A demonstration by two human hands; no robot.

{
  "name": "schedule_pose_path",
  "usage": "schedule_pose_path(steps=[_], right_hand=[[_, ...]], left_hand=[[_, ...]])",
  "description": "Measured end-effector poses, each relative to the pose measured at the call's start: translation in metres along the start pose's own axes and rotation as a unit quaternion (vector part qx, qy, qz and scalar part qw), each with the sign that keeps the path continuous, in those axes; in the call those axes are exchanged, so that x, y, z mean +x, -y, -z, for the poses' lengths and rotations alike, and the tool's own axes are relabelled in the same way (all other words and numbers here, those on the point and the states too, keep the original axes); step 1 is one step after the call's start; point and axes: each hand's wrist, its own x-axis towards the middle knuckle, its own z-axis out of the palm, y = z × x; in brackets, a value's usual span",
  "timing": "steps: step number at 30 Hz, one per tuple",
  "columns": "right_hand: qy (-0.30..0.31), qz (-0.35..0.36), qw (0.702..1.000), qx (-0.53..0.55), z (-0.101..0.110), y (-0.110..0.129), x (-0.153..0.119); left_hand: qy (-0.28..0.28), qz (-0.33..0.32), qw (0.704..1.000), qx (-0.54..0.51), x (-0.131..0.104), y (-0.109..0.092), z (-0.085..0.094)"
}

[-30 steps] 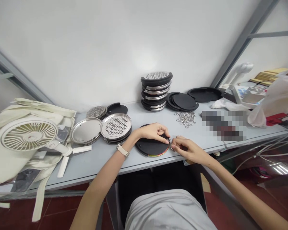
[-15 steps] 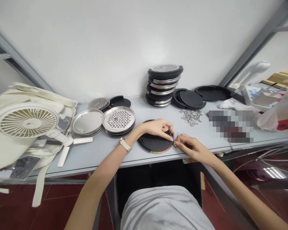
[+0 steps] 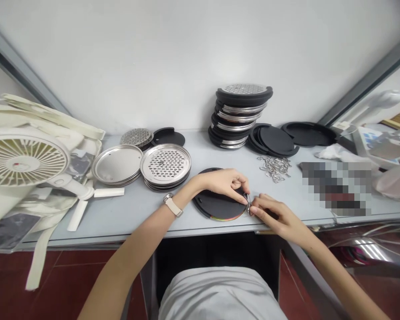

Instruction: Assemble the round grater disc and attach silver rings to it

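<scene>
Black round disc point(image 3: 220, 206) lies flat near the front edge of the grey table point(image 3: 130, 218), with a coloured strip along its near right rim. The left hand and wrist cover part of its far side. Left of it stands a stack of perforated metal plates point(image 3: 166, 164), and farther left a stack of plain metal plates point(image 3: 118, 164). A tall leaning stack point(image 3: 238, 119) of black and metal discs stands at the far side. To its right lie loose black covers point(image 3: 276, 140); a pile of metal clips point(image 3: 274, 169) is nearer. A white fan point(image 3: 22, 162) occupies the left end. Items at right point(image 3: 336, 186) are pixelated and cannot be identified.

Left hand point(image 3: 226, 184): partly curled, palm down over the disc, thumb and forefinger at the far end of a metal clip point(image 3: 248, 206) by the disc's right rim; whether they pinch it cannot be told. Right hand point(image 3: 277, 218): fingers curled, thumb and forefinger closed on the clip's near end.
</scene>
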Motion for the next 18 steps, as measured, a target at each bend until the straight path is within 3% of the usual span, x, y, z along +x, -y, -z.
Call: schedule_pose_path(steps=[18], right_hand=[[-0.040,0.020,0.995,-0.087,-0.011,0.005,0.000]], left_hand=[[-0.002,0.025,0.999,0.026,-0.001,-0.005,0.002]])
